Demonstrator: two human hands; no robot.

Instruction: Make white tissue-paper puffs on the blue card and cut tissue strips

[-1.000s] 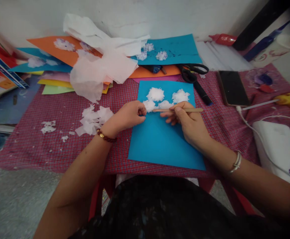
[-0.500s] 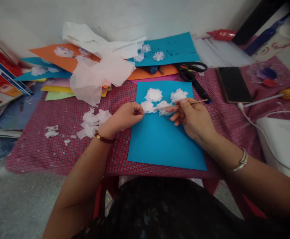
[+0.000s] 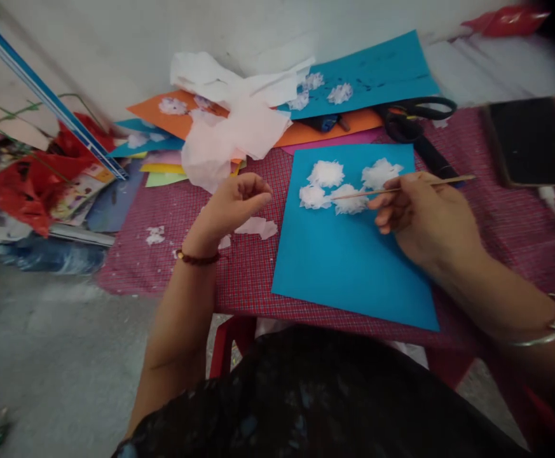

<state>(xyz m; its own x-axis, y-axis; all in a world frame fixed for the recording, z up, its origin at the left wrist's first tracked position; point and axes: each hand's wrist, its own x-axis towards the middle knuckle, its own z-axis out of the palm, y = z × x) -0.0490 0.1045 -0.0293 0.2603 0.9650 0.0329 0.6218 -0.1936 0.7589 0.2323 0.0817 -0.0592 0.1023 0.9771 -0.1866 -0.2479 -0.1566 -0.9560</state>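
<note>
A blue sheet of paper lies on the cloth, with several white crumpled-paper tufts grouped on its upper part. My right hand pinches a thin wooden stick between thumb and fingers. The stick points left, its tip at the lower tufts; whether it touches them I cannot tell. My left hand hovers left of the sheet, fingers curled and thumb near them, with nothing visible in its grasp. Beneath and beside it lie torn white paper pieces, partly hidden by the hand.
Behind the sheet are black-handled scissors, white tissue and coloured papers with more tufts. A phone lies at the right. Paper scraps dot the checked cloth at left, near the table's edge.
My left hand has drawn back from the lower left tuft to the torn paper beside the sheet. My right hand keeps the stick at the tufts. The view has turned left.
</note>
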